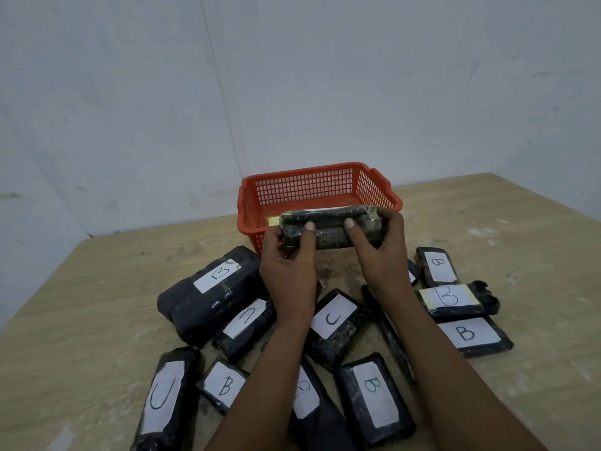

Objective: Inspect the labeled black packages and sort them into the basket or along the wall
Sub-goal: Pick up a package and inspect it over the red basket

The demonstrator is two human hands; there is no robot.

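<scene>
Both hands hold one black wrapped package lengthwise above the table, just in front of the red plastic basket. My left hand grips its left end and my right hand grips its right end, thumbs on the near side. Its white label faces up and away, so the letter is hidden. Several black packages lie on the wooden table below my arms, labeled B, C, B and others.
The basket stands near the corner of two pale walls. More packages marked B lie at the right and one marked C at the lower left. Bare wooden tabletop spreads to the left and far right.
</scene>
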